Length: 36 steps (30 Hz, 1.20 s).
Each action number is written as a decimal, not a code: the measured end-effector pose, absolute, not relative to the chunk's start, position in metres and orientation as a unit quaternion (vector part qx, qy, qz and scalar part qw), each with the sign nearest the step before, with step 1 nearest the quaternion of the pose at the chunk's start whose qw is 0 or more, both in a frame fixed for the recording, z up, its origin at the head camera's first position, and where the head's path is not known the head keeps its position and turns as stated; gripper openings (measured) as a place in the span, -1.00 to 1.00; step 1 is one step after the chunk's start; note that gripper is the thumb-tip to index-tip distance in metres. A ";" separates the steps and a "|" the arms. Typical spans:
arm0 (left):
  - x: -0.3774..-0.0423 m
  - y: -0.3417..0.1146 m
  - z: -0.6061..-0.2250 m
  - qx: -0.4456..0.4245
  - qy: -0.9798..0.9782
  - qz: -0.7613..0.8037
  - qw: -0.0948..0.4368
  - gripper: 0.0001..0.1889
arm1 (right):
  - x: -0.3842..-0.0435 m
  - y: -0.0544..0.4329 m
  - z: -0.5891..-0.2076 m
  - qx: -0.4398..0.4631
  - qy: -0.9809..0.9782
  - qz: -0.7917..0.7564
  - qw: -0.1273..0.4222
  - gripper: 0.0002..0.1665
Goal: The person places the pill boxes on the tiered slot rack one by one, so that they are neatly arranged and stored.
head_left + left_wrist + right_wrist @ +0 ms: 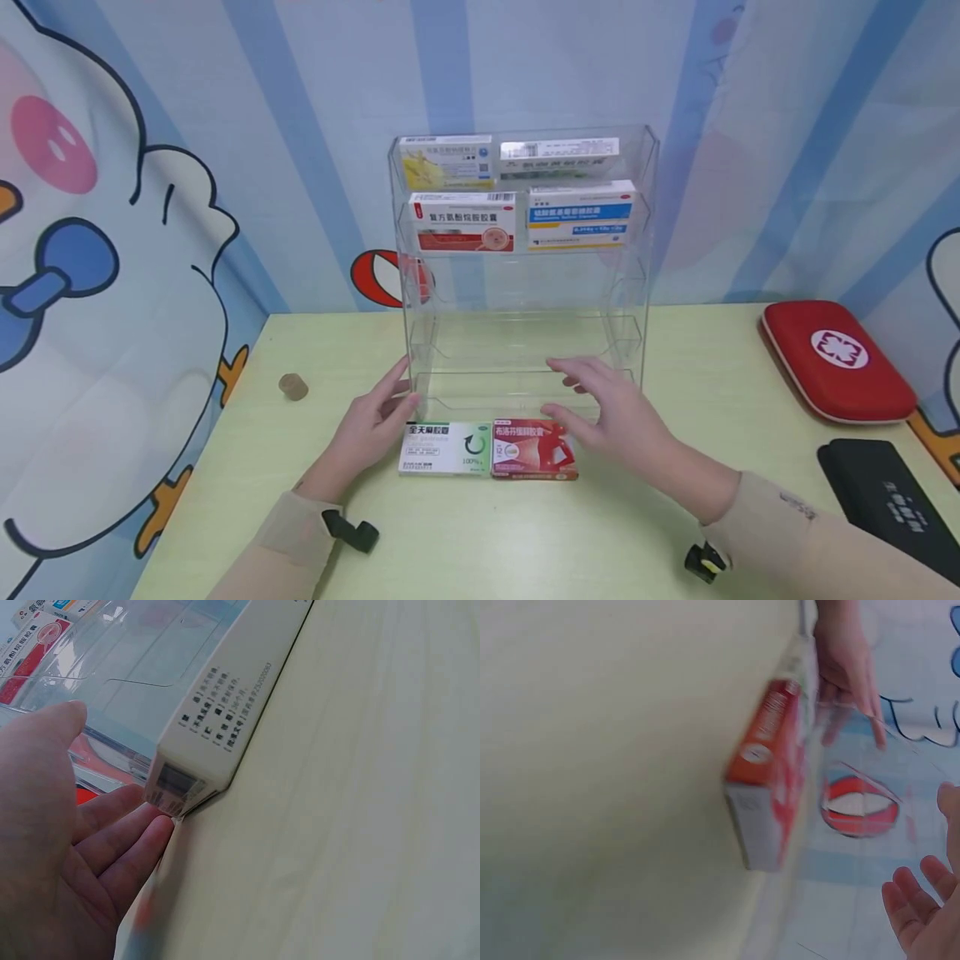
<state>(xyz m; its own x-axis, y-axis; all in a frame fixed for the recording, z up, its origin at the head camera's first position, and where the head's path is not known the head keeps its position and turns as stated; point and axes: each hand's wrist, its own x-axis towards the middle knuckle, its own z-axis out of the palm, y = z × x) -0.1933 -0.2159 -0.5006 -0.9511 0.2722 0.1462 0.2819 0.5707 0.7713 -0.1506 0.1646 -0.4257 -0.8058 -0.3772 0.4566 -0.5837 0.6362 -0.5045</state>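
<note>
A clear acrylic tiered rack (525,287) stands upright on the table. Before its base lie two medicine boxes side by side, a white-and-green one (445,450) and a red one (534,450). My left hand (371,425) is at the rack's lower left corner, its fingers fairly straight and the thumb apart from them. In the left wrist view, those fingertips come right up to the end of the white-and-green box (217,712). My right hand (618,408) is spread over the rack's lower right part, thumb near the red box, with nothing in its grasp.
Higher tiers hold a yellow-and-white box (447,162), a white-and-green box (558,160), a red-and-white box (463,223) and a blue-and-white box (580,217). A small brown cylinder (293,386) is at left. At right lie a red first-aid case (840,360) and a black pouch (888,500).
</note>
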 end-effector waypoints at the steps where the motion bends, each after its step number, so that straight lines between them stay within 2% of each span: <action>1: -0.193 -0.216 -0.500 -0.156 -0.886 -0.437 0.005 -0.25 | -0.148 0.163 -0.430 0.270 -0.893 0.329 0.147 -0.28; 12: -0.194 -0.217 -0.501 -0.155 -0.883 -0.443 0.000 -0.25 | -0.132 0.157 -0.459 0.238 -0.922 0.298 0.062 -0.41; 21: -0.194 -0.217 -0.502 -0.153 -0.882 -0.446 -0.004 -0.25 | -0.129 0.157 -0.474 0.236 -0.932 0.258 0.095 -0.56; 30: -0.194 -0.216 -0.501 -0.158 -0.880 -0.448 0.000 -0.25 | -0.124 0.159 -0.478 0.208 -0.942 0.254 0.065 -0.47; 36: -0.194 -0.217 -0.502 -0.157 -0.881 -0.447 0.000 -0.26 | -0.122 0.163 -0.476 0.194 -0.947 0.254 0.022 -0.25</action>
<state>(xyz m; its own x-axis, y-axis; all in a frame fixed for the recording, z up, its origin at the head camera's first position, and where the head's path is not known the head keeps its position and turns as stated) -0.1940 -0.2168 -0.5020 -0.9509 0.2764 0.1394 0.2758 0.5521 0.7868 -0.1220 0.1632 -0.4760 -0.9241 -0.3555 0.1403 -0.3780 0.7961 -0.4726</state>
